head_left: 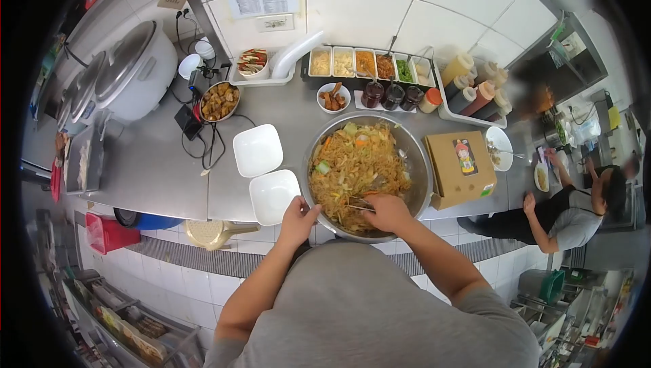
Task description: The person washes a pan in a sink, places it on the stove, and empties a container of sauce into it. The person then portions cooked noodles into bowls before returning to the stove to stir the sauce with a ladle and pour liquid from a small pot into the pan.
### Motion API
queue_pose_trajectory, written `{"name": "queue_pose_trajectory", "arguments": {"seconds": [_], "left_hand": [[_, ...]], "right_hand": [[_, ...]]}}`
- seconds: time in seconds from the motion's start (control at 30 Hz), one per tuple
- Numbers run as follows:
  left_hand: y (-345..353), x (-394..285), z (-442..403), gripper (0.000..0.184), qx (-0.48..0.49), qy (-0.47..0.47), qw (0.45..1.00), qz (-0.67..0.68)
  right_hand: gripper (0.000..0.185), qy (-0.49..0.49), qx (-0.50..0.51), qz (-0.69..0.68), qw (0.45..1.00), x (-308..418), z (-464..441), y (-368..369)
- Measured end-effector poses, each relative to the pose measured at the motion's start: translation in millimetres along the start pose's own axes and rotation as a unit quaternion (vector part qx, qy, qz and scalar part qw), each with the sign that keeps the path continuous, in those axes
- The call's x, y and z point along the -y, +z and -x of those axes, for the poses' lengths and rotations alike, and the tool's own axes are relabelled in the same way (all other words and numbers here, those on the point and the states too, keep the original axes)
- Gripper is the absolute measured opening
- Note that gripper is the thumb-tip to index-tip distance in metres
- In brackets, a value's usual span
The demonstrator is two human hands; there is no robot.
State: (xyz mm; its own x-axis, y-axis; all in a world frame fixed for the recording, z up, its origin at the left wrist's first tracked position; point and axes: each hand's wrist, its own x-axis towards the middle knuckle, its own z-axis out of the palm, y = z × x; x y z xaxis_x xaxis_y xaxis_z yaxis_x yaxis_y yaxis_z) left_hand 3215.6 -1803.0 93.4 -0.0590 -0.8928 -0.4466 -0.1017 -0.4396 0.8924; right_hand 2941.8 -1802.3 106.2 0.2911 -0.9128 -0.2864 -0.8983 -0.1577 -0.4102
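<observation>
"What could go wrong from here?"
"The noodles (pixel 359 158) could be spilled if the metal bowl (pixel 420 171) were tipped, as its near rim appears to jut past the edge of the counter (pixel 163 178)."
"Is it steadied?"
"The left hand (pixel 298 222) is placed at the left rim; whether the rim is pinched cannot be told. By the right hand (pixel 390 213), a metal utensil (pixel 359 204), perhaps tongs, is gripped among the near noodles."
"And the containers?"
"Noodles with vegetable pieces are heaped in the metal bowl. Leftward, no food is seen in two white dishes (pixel 258 150). Farther left, browned chunks (pixel 220 100) are held in a round pan (pixel 203 112)."
</observation>
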Motion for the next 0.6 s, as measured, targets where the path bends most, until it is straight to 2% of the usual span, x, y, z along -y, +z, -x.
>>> {"name": "queue_pose_trajectory", "arguments": {"seconds": [0.03, 0.1, 0.13, 0.17, 0.3, 0.4, 0.5, 0.57, 0.6], "left_hand": [[2.4, -0.6, -3.5, 0.022, -0.003, 0.001, 1.0, 0.001], [5.0, 1.2, -14.0, 0.022, -0.062, 0.064, 0.987, -0.138], [8.5, 3.4, -20.4, 0.022, -0.061, 0.066, 0.986, -0.14], [13.8, 4.7, -26.0, 0.021, -0.084, 0.083, 0.987, -0.113], [21.8, -1.6, -39.2, 0.015, -0.137, 0.102, 0.985, -0.012], [14.8, 9.5, -51.4, 0.014, -0.131, 0.093, 0.987, -0.005], [9.3, 12.9, -64.1, 0.017, -0.142, 0.095, 0.985, -0.013], [7.4, 4.7, -72.3, 0.023, -0.137, 0.078, 0.987, -0.024], [10.3, -0.2, -73.2, 0.023, -0.132, 0.079, 0.988, -0.026]], "right_hand": [[0.036, -0.002, -0.008, -0.018, 1.0, 0.7, -0.3, 0.1], [0.033, -0.005, -0.018, -0.039, 0.999, 0.7, 0.5, -1.3], [0.038, 0.009, -0.02, -0.038, 0.999, 1.1, 5.2, -13.0], [0.043, 0.025, -0.021, -0.037, 0.999, 0.0, 10.7, -24.9], [0.042, 0.098, -0.013, 0.016, 0.995, -15.8, 29.4, -48.7], [0.041, 0.137, -0.025, 0.068, 0.988, -30.5, 34.2, -49.9], [0.036, 0.189, -0.043, 0.024, 0.981, -7.0, 20.3, -57.2], [0.035, 0.132, -0.077, -0.073, 0.986, 15.3, 4.5, -47.8], [0.035, 0.136, -0.079, -0.074, 0.985, 22.1, -1.8, -38.6]]}}
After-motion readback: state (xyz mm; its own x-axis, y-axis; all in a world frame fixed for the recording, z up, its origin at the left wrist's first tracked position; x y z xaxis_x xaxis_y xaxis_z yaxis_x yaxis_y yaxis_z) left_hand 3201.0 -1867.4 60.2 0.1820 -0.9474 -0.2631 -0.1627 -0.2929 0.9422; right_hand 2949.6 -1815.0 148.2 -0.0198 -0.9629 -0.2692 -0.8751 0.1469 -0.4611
